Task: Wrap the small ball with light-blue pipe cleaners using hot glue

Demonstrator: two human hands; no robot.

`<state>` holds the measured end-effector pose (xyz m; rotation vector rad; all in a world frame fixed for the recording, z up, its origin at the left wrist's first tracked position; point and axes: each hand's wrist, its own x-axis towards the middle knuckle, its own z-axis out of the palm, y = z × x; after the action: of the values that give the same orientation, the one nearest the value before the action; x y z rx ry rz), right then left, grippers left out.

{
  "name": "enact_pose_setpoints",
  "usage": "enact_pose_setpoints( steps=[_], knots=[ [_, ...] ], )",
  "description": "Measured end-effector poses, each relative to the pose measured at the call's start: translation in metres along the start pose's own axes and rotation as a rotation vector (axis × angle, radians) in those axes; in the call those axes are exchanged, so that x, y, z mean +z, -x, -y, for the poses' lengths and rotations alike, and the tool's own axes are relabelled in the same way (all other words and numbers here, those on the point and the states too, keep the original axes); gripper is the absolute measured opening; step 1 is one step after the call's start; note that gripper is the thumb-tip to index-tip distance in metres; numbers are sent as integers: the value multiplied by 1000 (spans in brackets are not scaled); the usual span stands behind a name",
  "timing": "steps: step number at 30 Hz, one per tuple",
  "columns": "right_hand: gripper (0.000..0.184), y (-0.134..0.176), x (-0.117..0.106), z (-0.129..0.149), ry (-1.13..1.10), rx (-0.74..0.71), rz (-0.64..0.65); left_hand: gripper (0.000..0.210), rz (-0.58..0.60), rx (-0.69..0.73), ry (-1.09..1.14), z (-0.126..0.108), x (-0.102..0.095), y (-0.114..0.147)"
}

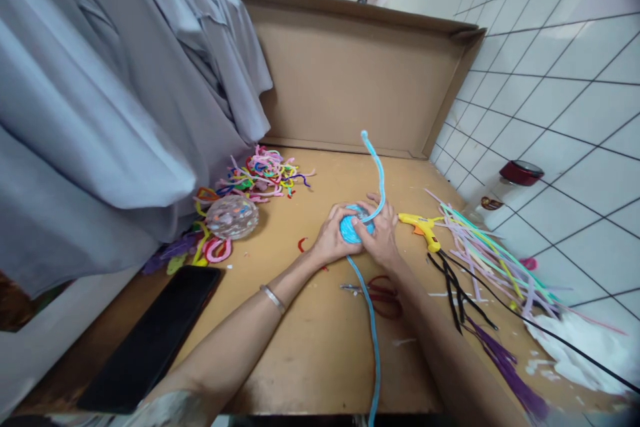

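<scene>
Both hands close around a small ball wrapped in blue pipe cleaner [350, 229] above the middle of the table. My left hand [331, 235] grips its left side, while my right hand [383, 230] presses on it from the right, thumb on the blue windings. One loose blue stem [381, 177] sticks up from the ball past my right fingers. Another blue strand [373, 320] hangs from below the ball toward the table's front edge. Beneath my right forearm, partly hidden, lie red-handled scissors [385, 297]. A yellow glue gun [425, 230] rests just right of my right hand.
Colourful pipe cleaner pieces [265, 173] and a clear speckled ball [233, 217] are at left, near a black phone [155, 340] and grey cloth [125, 93]. Long pale stems [480, 247], black stems [453, 287], a purple tassel [505, 360] and a red-lidded jar [510, 190] occupy the right.
</scene>
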<state>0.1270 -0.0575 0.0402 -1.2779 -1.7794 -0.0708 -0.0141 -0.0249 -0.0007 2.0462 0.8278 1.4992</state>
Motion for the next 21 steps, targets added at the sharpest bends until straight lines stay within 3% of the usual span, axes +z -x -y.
enact_pose_setpoints(
  steps=[17,21],
  knots=[
    [30,1,1,-2,50,-22,40,60,24,3,1,-1,0,0],
    [37,0,1,-5,76,-12,11,61,-12,41,14,2,2,0]
  ],
)
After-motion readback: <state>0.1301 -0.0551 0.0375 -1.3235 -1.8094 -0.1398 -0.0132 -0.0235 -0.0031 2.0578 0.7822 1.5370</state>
